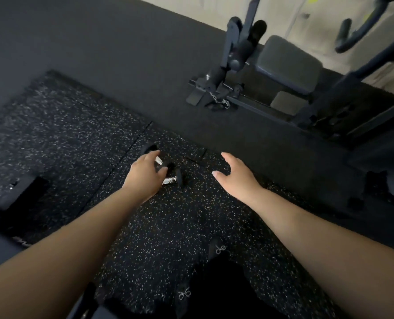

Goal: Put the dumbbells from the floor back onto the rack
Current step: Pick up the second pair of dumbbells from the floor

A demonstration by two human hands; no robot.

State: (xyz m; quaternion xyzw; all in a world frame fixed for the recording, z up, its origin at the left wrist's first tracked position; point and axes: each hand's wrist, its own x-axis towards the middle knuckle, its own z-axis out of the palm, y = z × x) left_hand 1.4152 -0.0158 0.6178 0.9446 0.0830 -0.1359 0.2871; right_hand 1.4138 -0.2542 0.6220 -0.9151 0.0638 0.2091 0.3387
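Note:
Small dumbbells [171, 177] with chrome handles and black heads lie on the speckled rubber floor [80, 143] at mid-frame. My left hand [145, 174] reaches down over them. Its thumb and fingers curl around the chrome handles and hide much of them; I cannot see whether the grip is closed. My right hand [235, 174] hovers to the right of the dumbbells, apart from them, fingers spread and holding nothing. No rack can be made out.
A weight machine [235, 65] with a padded seat [288, 63], a chain and a floor bar stands at the back right on dark carpet. A black frame part [18, 194] lies at the left. My shoes [216, 249] show at the bottom.

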